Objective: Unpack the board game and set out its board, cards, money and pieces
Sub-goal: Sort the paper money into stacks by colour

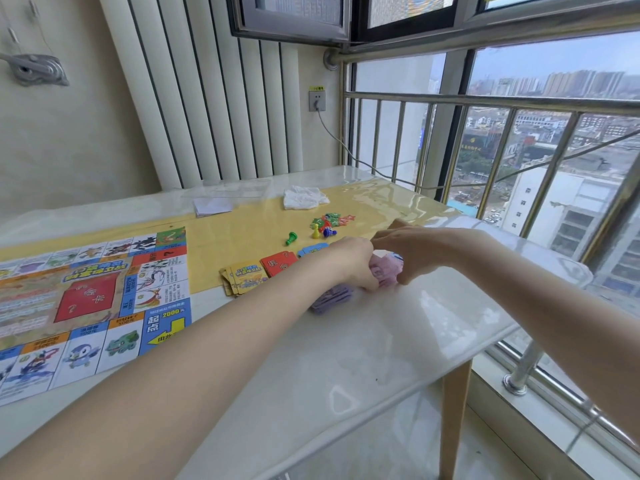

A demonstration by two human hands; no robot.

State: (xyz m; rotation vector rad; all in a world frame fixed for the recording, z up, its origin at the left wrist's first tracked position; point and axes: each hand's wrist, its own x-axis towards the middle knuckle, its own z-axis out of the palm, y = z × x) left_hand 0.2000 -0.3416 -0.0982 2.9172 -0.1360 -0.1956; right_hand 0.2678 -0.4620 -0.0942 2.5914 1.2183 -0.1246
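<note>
At the centre right of the frame, the left hand (351,263) and the right hand (414,252) meet over a small bundle of pink paper play money (386,271), fingers of both curled round it. Just below lies a stack of purple paper notes (330,297) on the glossy white tabletop (346,358). Left of the hands sit a yellow card deck (244,277), a red card deck (278,264) and a blue card deck (313,250). Above them stand a green plastic pawn (291,238) and a yellow plastic pawn (315,231). The colourful printed paper game board (86,306) fills the left edge.
</note>
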